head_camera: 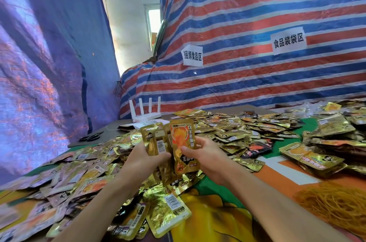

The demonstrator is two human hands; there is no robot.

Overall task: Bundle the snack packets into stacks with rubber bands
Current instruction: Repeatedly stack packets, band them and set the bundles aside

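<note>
Two hands meet above the counter (217, 188): the left hand (146, 157) has its fingers curled round a small stack of gold packets (156, 138), at least two, the right hand (210, 154) pinches one orange packet (183, 138) beside it, with uncounted loose packets (237, 132) all around and one rubber-band heap (332, 204) to the right.

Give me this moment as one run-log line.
stage: gathering stack | left hand: grips gold snack packets | right hand: pinches orange-front packet | rubber bands: pile at right, no hand on it

hands (147, 157) (207, 154) 2 | signs (192, 55) (288, 41) 2 | router (147, 116) 1 | snack packets (227, 132) many
</note>
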